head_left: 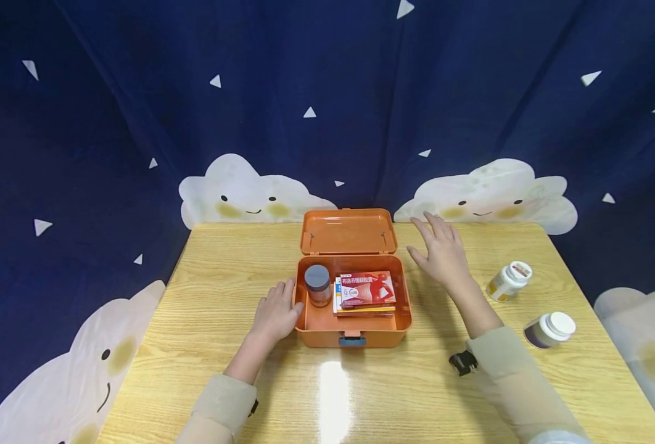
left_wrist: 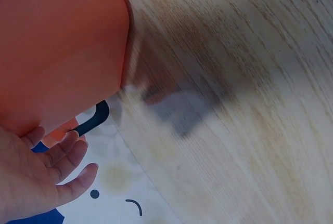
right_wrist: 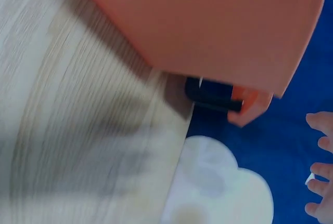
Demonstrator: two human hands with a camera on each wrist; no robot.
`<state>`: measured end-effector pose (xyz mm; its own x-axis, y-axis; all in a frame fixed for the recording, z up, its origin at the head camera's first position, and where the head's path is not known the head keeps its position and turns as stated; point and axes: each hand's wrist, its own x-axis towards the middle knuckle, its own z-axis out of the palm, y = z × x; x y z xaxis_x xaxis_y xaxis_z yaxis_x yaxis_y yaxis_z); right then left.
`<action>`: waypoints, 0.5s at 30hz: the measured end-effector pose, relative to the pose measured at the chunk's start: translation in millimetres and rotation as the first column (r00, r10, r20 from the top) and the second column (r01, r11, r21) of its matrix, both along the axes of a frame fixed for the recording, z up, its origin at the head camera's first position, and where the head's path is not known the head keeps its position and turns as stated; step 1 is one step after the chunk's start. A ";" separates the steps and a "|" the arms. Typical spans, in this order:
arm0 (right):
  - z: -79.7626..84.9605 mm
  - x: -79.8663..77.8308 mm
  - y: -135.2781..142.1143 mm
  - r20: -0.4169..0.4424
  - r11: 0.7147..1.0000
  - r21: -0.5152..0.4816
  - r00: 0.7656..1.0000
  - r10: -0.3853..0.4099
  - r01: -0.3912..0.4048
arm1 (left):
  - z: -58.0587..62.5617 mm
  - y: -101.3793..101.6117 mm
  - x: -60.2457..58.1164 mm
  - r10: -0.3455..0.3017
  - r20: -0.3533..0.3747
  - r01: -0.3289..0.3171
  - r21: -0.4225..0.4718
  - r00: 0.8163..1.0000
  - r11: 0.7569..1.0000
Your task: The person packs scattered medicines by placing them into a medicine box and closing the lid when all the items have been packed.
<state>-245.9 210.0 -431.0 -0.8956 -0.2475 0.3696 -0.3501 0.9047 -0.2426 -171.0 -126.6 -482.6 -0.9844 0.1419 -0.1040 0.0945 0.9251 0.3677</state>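
Note:
An orange storage box [head_left: 352, 338] stands on the table with its lid [head_left: 348, 231] tipped back. Inside, a dark-capped bottle [head_left: 318, 286] is upright at the left, beside a red-and-white medicine box [head_left: 367, 289] lying on other flat boxes. My left hand [head_left: 274, 312] rests at the box's left wall, its thumb at the rim. In the left wrist view the left fingers [left_wrist: 74, 181] are loosely spread past the orange wall. My right hand [head_left: 444, 251] hovers off the box's right side, fingers spread, holding nothing; its fingertips [right_wrist: 318, 122] show at the right wrist view's edge.
Two white-capped bottles, one yellow-labelled [head_left: 509, 282] and one dark-labelled [head_left: 549, 330], stand on the right of the wooden table [head_left: 216, 271]. A blue latch [head_left: 352, 341] is on the box's front. Behind hangs a dark blue curtain [head_left: 283, 74] with cloud prints.

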 end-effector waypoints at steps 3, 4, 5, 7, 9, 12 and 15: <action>-4.4 -1.0 13.6 -0.002 0.999 -0.026 0.999 -0.040 0.040 | -0.1 -0.3 -0.1 0.000 0.004 0.000 0.001 1.000 1.000; -5.9 -1.1 18.1 0.000 0.998 -0.034 0.999 -0.051 0.051 | -0.1 -0.4 -0.1 0.000 0.005 0.000 0.002 1.000 1.000; -7.6 -1.1 22.6 0.003 0.997 -0.041 0.998 -0.063 0.063 | -0.1 -0.3 -0.2 0.000 0.004 0.000 0.002 1.000 1.000; -10.5 -0.4 31.5 0.011 0.995 -0.053 0.996 -0.088 0.089 | 0.0 -0.3 -0.5 0.000 0.002 0.000 0.003 1.000 1.000; -12.8 1.0 39.9 0.022 0.992 -0.064 0.994 -0.112 0.113 | 0.0 -0.2 -0.7 -0.002 0.001 0.002 0.003 1.000 1.000; -15.2 3.4 52.1 0.040 0.985 -0.083 0.988 -0.152 0.154 | 0.0 -0.2 -0.7 -0.001 0.002 0.001 0.003 1.000 1.000; -16.7 5.9 63.5 0.059 0.977 -0.090 0.980 -0.191 0.195 | 0.5 0.2 -0.5 0.001 0.010 -0.002 0.004 1.000 1.000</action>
<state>-240.0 273.5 -447.7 -0.9410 -0.0341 0.3367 -0.1564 0.9261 -0.3434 -171.5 -126.4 -482.1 -0.9836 0.1408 -0.1131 0.0895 0.9238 0.3722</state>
